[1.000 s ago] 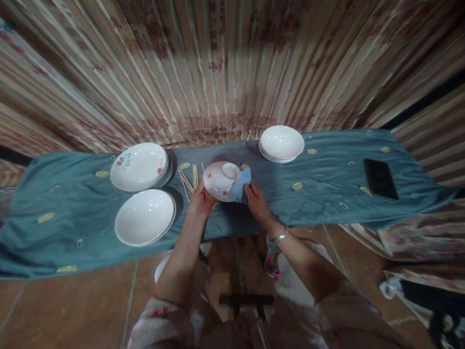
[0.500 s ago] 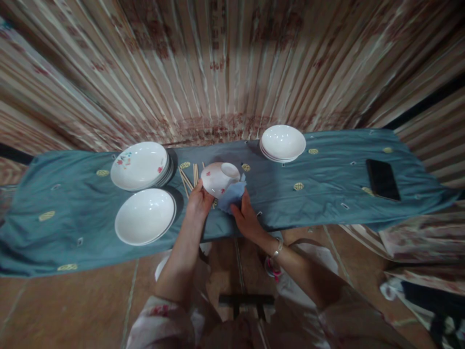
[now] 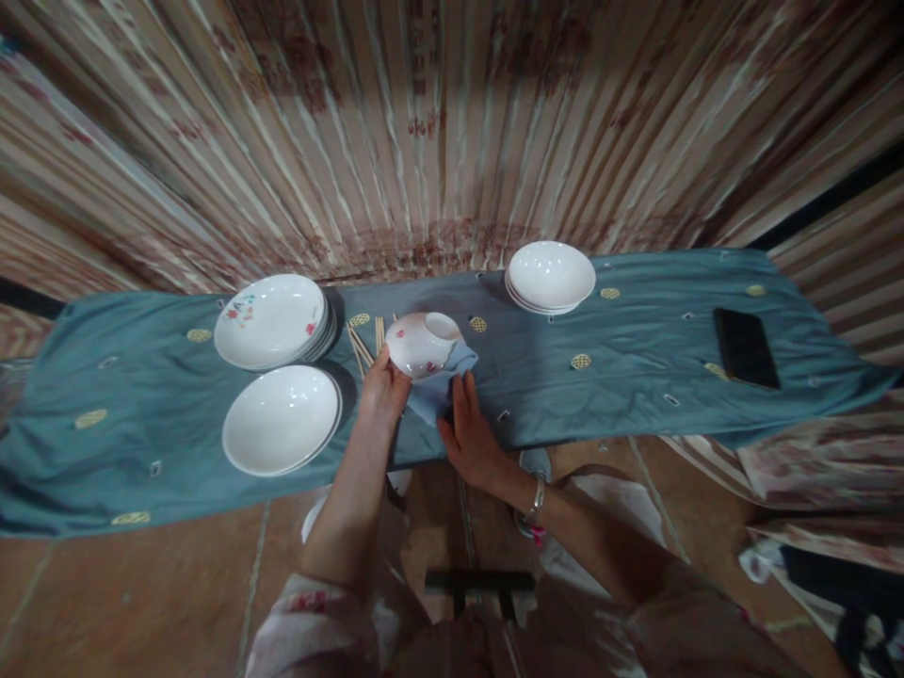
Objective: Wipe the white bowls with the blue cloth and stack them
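Observation:
Tilted with its foot ring up and to the right, a white bowl (image 3: pixel 416 346) with small red flowers is held above the table. My left hand (image 3: pixel 383 391) grips its lower left rim, closed on it. A light blue cloth (image 3: pixel 434 395) lies against the bowl's right and lower side. My right hand (image 3: pixel 470 433) is closed on this cloth, pressing it to the bowl with the fingertips. Behind the bowl, several wooden chopsticks (image 3: pixel 359 345) lie on the table, partly hidden by the bowl and my left hand.
On the blue-green tablecloth (image 3: pixel 636 377), a stack of flowered plates (image 3: pixel 272 325) stands at the left, with stacked large white bowls (image 3: pixel 282 421) before it. Stacked small bowls (image 3: pixel 551 276) stand back right. A black tablet-like object (image 3: pixel 746 347) lies far right. A curtain (image 3: pixel 452 141) hangs behind.
My right hand has moved slightly left and down, and the cloth has shifted around the bowl's underside. The bowl has moved a little to the left in my left hand.

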The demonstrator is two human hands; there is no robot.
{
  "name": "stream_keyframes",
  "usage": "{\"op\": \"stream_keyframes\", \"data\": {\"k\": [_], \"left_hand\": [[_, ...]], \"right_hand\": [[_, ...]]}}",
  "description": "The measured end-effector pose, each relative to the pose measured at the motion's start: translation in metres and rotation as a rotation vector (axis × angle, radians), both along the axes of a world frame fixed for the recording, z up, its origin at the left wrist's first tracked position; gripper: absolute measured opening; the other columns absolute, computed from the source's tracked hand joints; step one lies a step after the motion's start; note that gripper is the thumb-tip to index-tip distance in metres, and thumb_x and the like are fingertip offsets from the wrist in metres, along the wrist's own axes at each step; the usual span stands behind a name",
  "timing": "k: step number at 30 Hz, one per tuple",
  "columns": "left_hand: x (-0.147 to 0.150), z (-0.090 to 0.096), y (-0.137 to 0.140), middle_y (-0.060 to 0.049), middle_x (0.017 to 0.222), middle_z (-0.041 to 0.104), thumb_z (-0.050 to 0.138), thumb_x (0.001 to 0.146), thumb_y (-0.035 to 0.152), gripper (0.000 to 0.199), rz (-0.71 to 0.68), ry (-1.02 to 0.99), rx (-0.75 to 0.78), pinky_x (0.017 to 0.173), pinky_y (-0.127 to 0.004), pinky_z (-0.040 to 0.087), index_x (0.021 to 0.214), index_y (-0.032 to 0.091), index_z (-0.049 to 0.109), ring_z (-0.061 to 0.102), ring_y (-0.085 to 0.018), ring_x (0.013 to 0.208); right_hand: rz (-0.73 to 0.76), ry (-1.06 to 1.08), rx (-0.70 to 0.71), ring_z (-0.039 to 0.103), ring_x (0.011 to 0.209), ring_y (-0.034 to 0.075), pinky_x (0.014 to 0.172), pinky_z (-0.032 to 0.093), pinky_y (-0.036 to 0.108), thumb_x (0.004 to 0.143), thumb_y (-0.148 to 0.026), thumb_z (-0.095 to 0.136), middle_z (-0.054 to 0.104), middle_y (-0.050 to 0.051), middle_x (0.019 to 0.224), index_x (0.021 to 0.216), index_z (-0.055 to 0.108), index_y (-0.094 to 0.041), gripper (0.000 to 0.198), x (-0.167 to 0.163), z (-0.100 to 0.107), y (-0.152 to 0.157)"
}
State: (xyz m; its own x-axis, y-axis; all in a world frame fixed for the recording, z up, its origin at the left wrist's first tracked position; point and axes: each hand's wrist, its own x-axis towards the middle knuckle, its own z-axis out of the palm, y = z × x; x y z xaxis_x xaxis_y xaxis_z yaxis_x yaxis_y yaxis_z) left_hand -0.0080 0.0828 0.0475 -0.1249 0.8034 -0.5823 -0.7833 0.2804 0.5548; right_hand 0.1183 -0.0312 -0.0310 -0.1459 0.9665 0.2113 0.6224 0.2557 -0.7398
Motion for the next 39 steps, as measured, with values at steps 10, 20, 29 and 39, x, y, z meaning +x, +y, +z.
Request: {"op": "stream_keyframes", "data": {"k": [10, 20, 29, 39], "left_hand": [[-0.006, -0.009, -0.001, -0.003, 0.071, 0.076, 0.040, 0.105, 0.018, 0.034, -0.065, 0.009, 0.030, 0.063, -0.016, 0.056, 0.127, 0.011, 0.065, 0.069, -0.010, 0.059], [-0.005, -0.006, -0.005, -0.006, 0.076, 0.077, 0.041, 0.104, 0.027, 0.033, -0.163, -0.004, 0.052, 0.069, -0.023, 0.060, 0.114, 0.011, 0.069, 0.075, -0.017, 0.072], [0.001, -0.023, -0.014, 0.007, 0.053, 0.058, 0.068, 0.089, 0.019, 0.014, -0.110, 0.115, 0.139, 0.053, -0.017, 0.048, 0.077, 0.018, 0.062, 0.056, -0.007, 0.046], [0.015, -0.025, -0.025, 0.004, 0.063, 0.068, 0.083, 0.072, 0.021, 0.019, -0.220, 0.056, 0.297, 0.052, -0.015, 0.047, 0.078, 0.015, 0.066, 0.059, -0.006, 0.051]], "right_hand": [[0.092, -0.091, 0.052, 0.009, 0.157, 0.040, 0.121, 0.032, 0.064, 0.099, -0.023, 0.047, -0.004, 0.028, 0.169, 0.163, 0.008, -0.003, 0.077, -0.007, 0.006, -0.005], [0.096, -0.138, 0.129, 0.028, 0.155, 0.038, 0.120, 0.041, 0.056, 0.098, -0.018, 0.048, 0.008, 0.024, 0.171, 0.163, 0.014, -0.006, 0.075, -0.013, 0.012, -0.006], [0.171, -0.238, 0.175, 0.041, 0.148, 0.032, 0.118, 0.043, 0.051, 0.101, -0.018, 0.038, 0.039, 0.023, 0.161, 0.155, 0.039, -0.002, 0.056, 0.000, 0.038, 0.008], [0.074, -0.415, 0.395, 0.055, 0.128, 0.029, 0.104, 0.046, 0.047, 0.100, -0.015, 0.042, 0.054, 0.018, 0.151, 0.144, 0.054, -0.007, 0.046, 0.011, 0.044, 0.027]]}}
